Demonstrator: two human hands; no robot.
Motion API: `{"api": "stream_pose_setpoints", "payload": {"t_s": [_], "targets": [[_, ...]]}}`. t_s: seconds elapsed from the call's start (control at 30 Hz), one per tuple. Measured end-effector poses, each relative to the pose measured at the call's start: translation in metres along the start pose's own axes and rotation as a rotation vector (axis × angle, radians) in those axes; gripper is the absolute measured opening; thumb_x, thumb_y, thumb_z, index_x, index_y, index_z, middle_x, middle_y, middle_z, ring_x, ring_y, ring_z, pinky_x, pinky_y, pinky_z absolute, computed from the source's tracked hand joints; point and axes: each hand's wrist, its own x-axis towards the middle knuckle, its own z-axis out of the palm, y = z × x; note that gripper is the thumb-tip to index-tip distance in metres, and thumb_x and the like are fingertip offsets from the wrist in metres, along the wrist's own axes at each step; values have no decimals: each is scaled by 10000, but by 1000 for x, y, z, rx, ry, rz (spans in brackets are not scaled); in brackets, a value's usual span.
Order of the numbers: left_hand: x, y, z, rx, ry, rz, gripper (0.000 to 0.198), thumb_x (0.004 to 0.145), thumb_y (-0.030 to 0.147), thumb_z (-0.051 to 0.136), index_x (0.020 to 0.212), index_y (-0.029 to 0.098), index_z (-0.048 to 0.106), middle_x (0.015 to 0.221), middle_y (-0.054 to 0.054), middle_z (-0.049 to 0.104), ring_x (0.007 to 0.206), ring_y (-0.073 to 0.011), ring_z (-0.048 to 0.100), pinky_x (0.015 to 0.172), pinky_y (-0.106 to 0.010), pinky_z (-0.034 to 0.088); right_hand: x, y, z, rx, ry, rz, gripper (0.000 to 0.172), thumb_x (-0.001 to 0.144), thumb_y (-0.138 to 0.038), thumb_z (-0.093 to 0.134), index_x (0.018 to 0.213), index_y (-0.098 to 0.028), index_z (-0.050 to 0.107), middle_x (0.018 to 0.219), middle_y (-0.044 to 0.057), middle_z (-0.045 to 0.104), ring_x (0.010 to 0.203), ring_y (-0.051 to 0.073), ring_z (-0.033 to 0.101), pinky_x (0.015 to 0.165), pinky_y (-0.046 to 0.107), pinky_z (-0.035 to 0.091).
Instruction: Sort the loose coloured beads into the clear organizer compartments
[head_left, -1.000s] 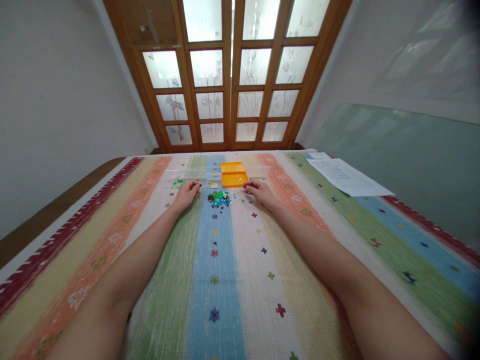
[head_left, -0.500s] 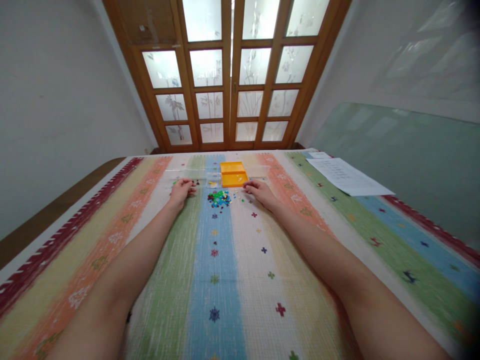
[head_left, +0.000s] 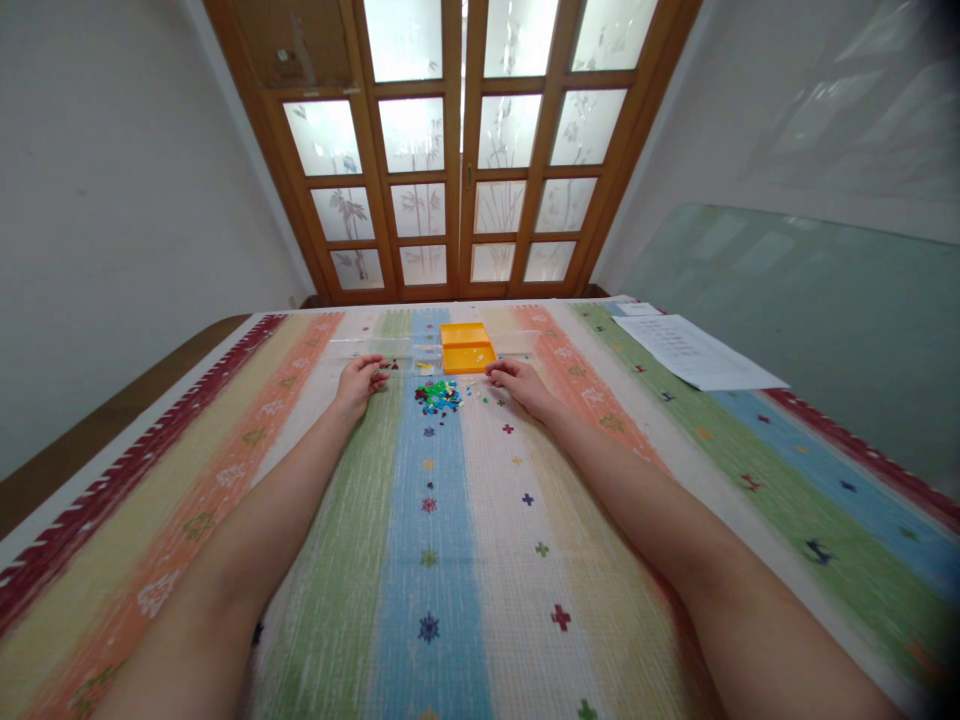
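Note:
Far out on the striped cloth [head_left: 450,560] lies a small heap of coloured beads [head_left: 437,396]. My left hand [head_left: 358,381] rests to the left of the heap, fingers curled together at a clear plastic tray [head_left: 373,347]; whatever they pinch is too small to see. My right hand [head_left: 517,382] lies on the cloth to the right of the heap, fingers curled, close to a few scattered beads and just below the orange tray [head_left: 466,348]. A second clear tray [head_left: 520,342] sits right of the orange one.
A printed sheet of paper [head_left: 694,352] lies at the far right of the cloth. A pane of glass [head_left: 810,310] leans along the right wall. Wooden doors with frosted panes [head_left: 457,150] stand behind the table. The table's left edge shows bare wood [head_left: 90,440].
My left hand has slid left and slightly farther away from the bead heap toward the clear tray. My right hand has stayed where it was.

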Motion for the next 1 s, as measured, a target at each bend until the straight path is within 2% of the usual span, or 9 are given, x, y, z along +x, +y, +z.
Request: {"api": "stream_pose_setpoints", "payload": {"t_s": [0.13,0.23,0.37,0.53,0.63,0.7,1.0], "targets": [[3,-5,0,80,17,45,282,761,256,674,1032,176,668,1109,-82,741,672,-96,659,603,-222,541,0,-1,0,8,-6,-7,225,817,-360,665,971,-221,752,961,39,744,840,172,662,854,316,539],[5,-9,1,271,4,141,246,780,293,655,991,180,709,1049,-72,751,672,-122,647,617,-245,535,-1,-2,1,17,-4,0,220,808,-351,668,964,-221,753,939,37,747,836,175,663,856,321,546],[1,-10,4,635,-102,345,212,822,323,652,968,209,756,911,-47,755,701,-168,639,682,-288,519,-1,-2,1,16,5,8,217,803,-352,673,958,-222,753,938,37,748,846,183,664,866,333,553],[-17,-3,13,952,-305,558,196,871,305,630,968,208,769,952,-56,754,791,-198,642,763,-324,491,0,-1,1,16,-6,-8,202,813,-349,665,950,-228,750,946,35,743,839,177,664,860,327,550],[-25,2,18,1037,-461,618,198,886,296,623,963,205,781,914,-54,733,780,-193,628,760,-319,479,-1,-1,1,11,-2,-8,199,812,-356,662,942,-230,745,940,34,736,840,176,661,859,324,544],[-28,4,20,1072,-516,652,190,883,283,630,959,212,789,907,-53,720,802,-194,628,782,-319,481,-1,-2,1,3,0,-6,199,808,-357,665,939,-231,745,938,36,735,847,180,659,860,325,540],[-29,6,21,1110,-557,688,154,864,270,652,944,209,768,944,-61,708,880,-211,634,833,-330,488,0,3,0,5,-9,-24,209,815,-358,664,955,-227,748,941,36,739,851,187,659,857,330,540]]}}
